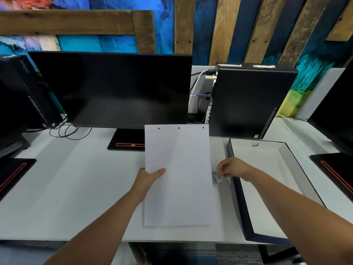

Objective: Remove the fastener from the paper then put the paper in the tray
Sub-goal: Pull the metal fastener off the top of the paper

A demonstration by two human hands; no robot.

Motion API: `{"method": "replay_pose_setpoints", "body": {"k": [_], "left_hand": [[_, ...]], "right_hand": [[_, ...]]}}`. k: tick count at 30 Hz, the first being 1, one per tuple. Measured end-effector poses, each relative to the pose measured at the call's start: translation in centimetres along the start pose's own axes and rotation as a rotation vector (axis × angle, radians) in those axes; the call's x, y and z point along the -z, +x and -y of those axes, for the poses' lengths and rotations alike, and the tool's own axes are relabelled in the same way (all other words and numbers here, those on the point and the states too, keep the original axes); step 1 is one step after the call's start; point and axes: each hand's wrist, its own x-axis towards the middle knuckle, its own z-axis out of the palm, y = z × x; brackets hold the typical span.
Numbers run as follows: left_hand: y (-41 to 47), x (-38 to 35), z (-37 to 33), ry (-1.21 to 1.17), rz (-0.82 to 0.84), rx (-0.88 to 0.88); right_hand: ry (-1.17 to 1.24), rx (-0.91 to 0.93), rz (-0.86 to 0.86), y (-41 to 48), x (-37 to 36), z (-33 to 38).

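Note:
A white paper [179,169] with three punched holes along its top edge is lifted over the middle of the desk. My left hand [149,178] grips it at its left edge, thumb on top. My right hand [232,168] hovers just right of the paper with its fingers curled over a small metal fastener [216,177] that lies on the desk; whether the fingers touch it is unclear. The tray [234,169], dark outside and white inside, lies at the right with its left wall next to my right hand.
A black monitor [114,88] stands behind the paper, its base [126,143] partly hidden by the sheet. A black computer tower [248,102] stands behind the tray. A small round object [255,144] lies in the tray's far end. Cables [66,131] trail at back left.

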Motion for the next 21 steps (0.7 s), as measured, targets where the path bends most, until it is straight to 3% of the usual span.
{"method": "replay_pose_setpoints", "body": {"k": [11, 14, 16, 18, 19, 21], "left_hand": [[-0.2, -0.8, -0.1, 0.025, 0.022, -0.027], [-0.3, -0.9, -0.2, 0.038, 0.013, -0.034], [-0.3, -0.9, -0.4, 0.032, 0.012, -0.031], [-0.3, -0.8, -0.6, 0.037, 0.013, -0.029], [-0.3, -0.8, -0.7, 0.038, 0.015, -0.030], [-0.4, -1.0, -0.9, 0.033, 0.023, -0.039]], "right_hand": [[-0.163, -0.046, -0.170, 0.5, -3.3, -1.6], [-0.221, 0.029, -0.362, 0.0, -3.4, -1.0], [0.155, 0.076, -0.456, -1.2, -3.6, 0.3], [0.628, 0.090, -0.284, -2.8, -3.9, 1.9], [0.754, 0.088, -0.179, -3.4, -4.0, 2.3], [0.755, 0.100, -0.048, -4.7, -4.6, 3.1]]}}
